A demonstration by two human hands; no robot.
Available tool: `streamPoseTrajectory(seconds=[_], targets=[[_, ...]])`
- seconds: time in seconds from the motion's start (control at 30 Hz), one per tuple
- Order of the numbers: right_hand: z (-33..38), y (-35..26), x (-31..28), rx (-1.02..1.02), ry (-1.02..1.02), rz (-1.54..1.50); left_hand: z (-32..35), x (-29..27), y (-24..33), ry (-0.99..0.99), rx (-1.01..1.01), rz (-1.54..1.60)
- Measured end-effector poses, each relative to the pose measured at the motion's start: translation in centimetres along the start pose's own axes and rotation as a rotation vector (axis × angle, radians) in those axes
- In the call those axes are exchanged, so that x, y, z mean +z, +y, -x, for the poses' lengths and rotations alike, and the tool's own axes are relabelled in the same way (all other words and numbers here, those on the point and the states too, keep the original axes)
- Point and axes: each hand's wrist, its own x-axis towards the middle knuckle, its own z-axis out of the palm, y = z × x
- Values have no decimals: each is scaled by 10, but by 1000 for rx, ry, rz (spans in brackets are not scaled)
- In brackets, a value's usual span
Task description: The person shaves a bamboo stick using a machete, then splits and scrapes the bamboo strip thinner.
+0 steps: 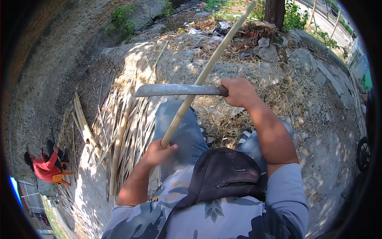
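My left hand is closed round the near end of a long pale bamboo strip. The strip slants up and away to the right, over my left thigh, with its far end near the tree. In my right hand is a machete, gripped by its dark handle. Its broad grey blade points left and lies across the strip at about mid-length. From this view I cannot tell whether the blade's edge bites into the strip.
A pile of split bamboo strips lies on the ground to my left. Shavings cover the ground before my feet. Far left, a person in red sits on an orange chair. A tree trunk and stones stand ahead.
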Motion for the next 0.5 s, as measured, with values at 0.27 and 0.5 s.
streamPoseTrajectory(seconds=[0.27, 0.5], targets=[[-4, -25, 14, -37, -57, 12, -12, -11, 4, -57, -65, -60], [-17, 24, 19, 121, 8, -57, -16, -18, -10, -154, -16, -11]])
